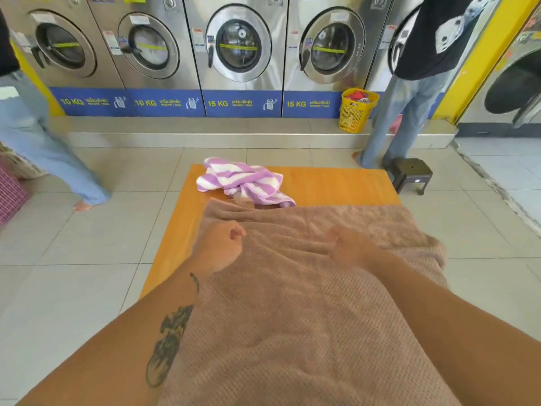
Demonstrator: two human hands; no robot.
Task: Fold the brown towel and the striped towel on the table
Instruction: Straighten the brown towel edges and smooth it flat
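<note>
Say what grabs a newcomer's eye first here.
The brown towel fills the near half of the orange table, with the left hand and right hand pressed on it. The striped towel lies crumpled at the far left corner. Washers line the back wall.

Orange table (322, 183), brown towel (292, 317), striped towel (240, 180)

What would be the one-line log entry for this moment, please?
stage: spreading brown towel | left hand: closed, on towel | right hand: on towel, blurred | striped towel: crumpled, far end of table
</note>
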